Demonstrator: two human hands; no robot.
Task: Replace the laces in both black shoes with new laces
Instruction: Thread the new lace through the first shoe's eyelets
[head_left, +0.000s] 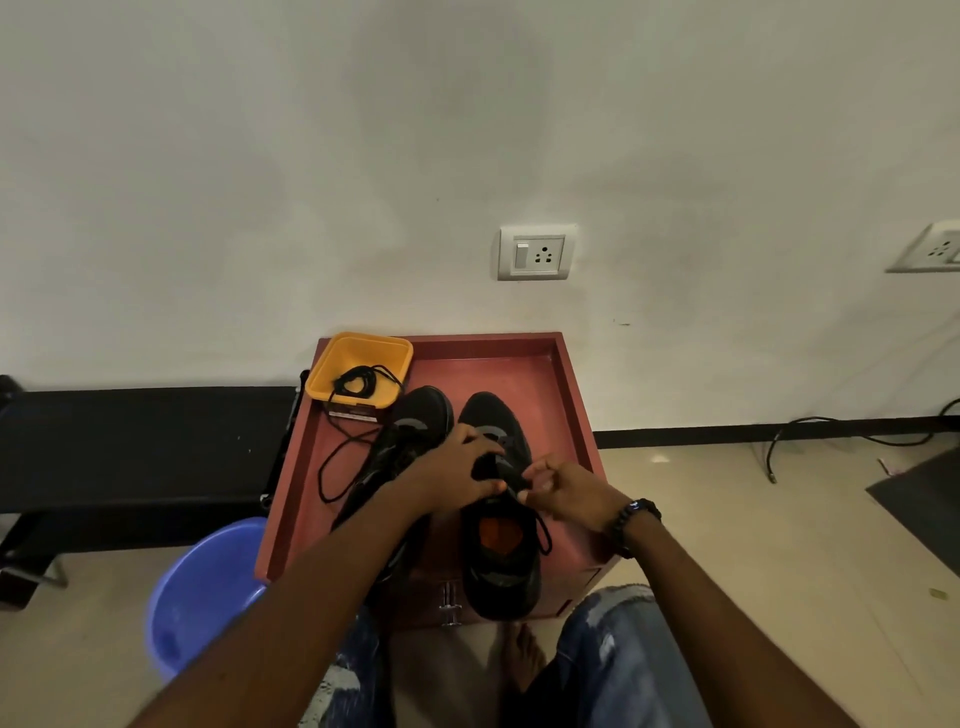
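Note:
Two black shoes stand side by side on a red tray-like cabinet top (566, 395), toes toward the wall. My left hand (460, 465) grips the tongue and upper of the right shoe (501, 566). My right hand (563, 488) pinches a black lace at that shoe's eyelets; a lace end loops down past the orange insole. The left shoe (415, 421) lies partly under my left forearm. A loose black lace (332, 467) trails over the tray to its left. A yellow tub (358, 366) at the far left corner holds a coiled black lace (356, 383).
A blue plastic bucket (202, 587) stands on the floor left of the cabinet. A black bench (130, 452) runs along the wall at left. Wall sockets (535, 253) sit above, with cables on the floor at right. My knees in jeans are below.

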